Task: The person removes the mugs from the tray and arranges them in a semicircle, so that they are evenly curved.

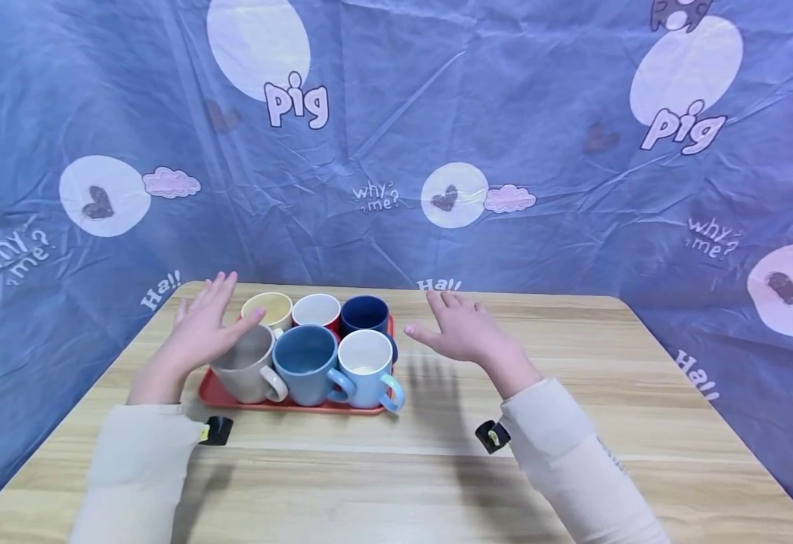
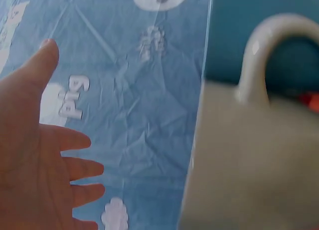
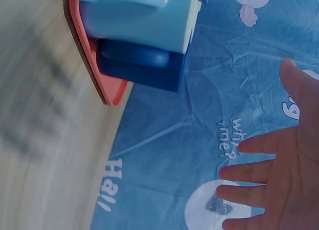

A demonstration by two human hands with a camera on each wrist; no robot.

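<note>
Holding left hand (image 1: 202, 319) straight-fingered; hovering near the grey mug (image 1: 243, 382) | holding right hand (image 1: 463, 332) straight-fingered; hovering above the desk (image 1: 355, 483), to the right of the red tray (image 1: 215, 395) | showing six mugs (image 1: 309, 382), standing upright in two rows on this tray

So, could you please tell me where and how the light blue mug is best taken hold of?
Probably by the handle, with the right hand coming from the right: the light blue mug stands upright at the front right corner of the tray, and its handle juts out that way.
</note>
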